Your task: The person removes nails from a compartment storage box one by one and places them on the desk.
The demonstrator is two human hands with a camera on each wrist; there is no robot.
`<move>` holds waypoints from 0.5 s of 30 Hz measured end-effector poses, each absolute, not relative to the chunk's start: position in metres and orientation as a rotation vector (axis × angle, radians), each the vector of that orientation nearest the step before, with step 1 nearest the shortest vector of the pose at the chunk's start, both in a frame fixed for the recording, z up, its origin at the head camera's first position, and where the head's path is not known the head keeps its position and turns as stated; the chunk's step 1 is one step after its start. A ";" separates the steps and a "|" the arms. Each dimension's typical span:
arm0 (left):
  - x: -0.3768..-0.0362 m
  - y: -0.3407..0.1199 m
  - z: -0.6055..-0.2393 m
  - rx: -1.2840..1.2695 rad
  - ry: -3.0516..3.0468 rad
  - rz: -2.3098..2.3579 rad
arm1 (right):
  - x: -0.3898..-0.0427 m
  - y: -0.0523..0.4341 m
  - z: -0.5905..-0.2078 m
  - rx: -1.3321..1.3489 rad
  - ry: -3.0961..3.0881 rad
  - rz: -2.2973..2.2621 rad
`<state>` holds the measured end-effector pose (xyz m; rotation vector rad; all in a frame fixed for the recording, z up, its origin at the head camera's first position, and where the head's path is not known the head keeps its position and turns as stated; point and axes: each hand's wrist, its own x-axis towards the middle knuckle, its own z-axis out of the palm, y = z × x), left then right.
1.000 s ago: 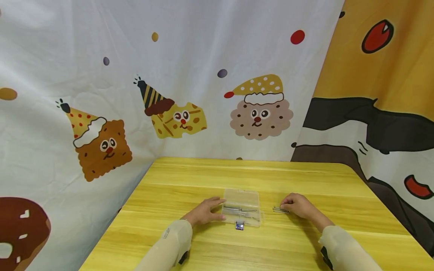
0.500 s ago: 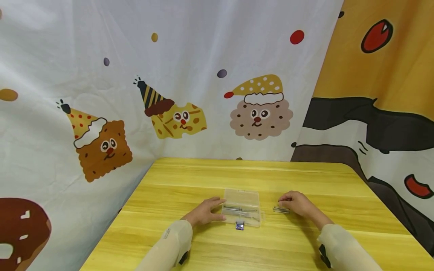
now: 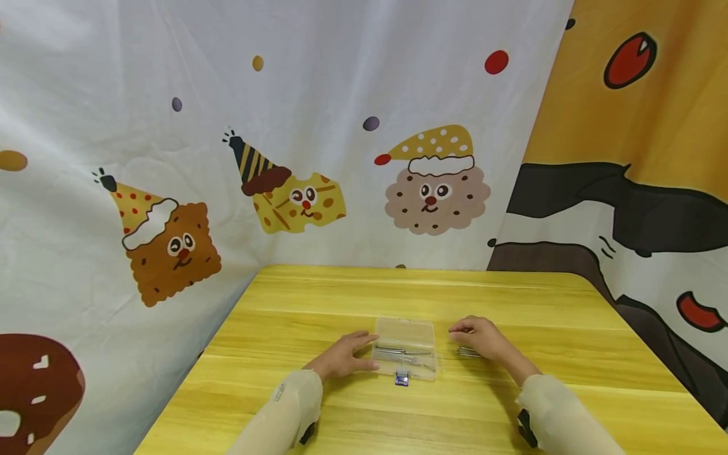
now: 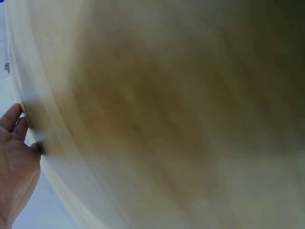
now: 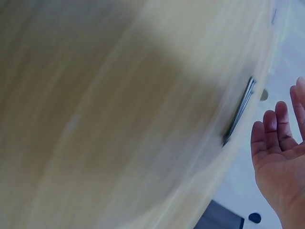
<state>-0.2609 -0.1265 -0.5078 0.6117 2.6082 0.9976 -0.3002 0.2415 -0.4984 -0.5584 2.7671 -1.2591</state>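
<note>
**Right hand off the loose rods, drifting toward the box**

Far left: printed curtain (image 3: 170, 158) with cartoon biscuits, unchanged across the three head views.

On the yellow bench (image 3: 341, 297), left hand (image 3: 343, 356) lying flat against the left edge of the clear plastic box (image 3: 405, 355), fingers straight and relaxed, thumb at the near corner, gripping nothing. Same place and same pose as a second ago, so apparently steadying the box. In the left wrist view only the palm (image 4: 16, 167) shown at the frame's edge, the rest blur.

Inside the box, a few thin metal rods (image 3: 398, 351) lying lengthwise, not moved. Just in front of the box, touching or nearly touching its near wall, a small blue-and-silver piece (image 3: 402, 378), also not moved.

Right of the box, a small bundle of loose metal rods (image 3: 469, 352) flat on the bench. A second ago covered by the fingertips of the right hand (image 3: 476, 335); now lifted clear and shifted left toward the box, wrist and sleeve following. Fingers spread and straight in the right wrist view (image 5: 279, 152), palm empty, rods (image 5: 239, 109) dark and apart from it. No rod carried across, then: bundle left behind on the bench, box contents as before.
</note>
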 end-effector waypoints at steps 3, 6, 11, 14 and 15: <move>-0.261 -0.126 -0.507 0.610 2.605 0.997 | -0.299 0.232 -0.496 -0.582 2.746 -1.292; -0.261 -0.126 -0.507 0.615 2.605 0.996 | -0.297 0.221 -0.493 -0.595 2.726 -1.330; -0.261 -0.126 -0.508 0.624 2.600 0.997 | -0.296 0.203 -0.493 -0.583 2.699 -1.380; -0.261 -0.126 -0.507 0.627 2.602 0.995 | -0.295 0.191 -0.493 -0.559 2.674 -1.407; -0.261 -0.126 -0.507 0.628 2.603 0.994 | -0.295 0.187 -0.493 -0.554 2.663 -1.420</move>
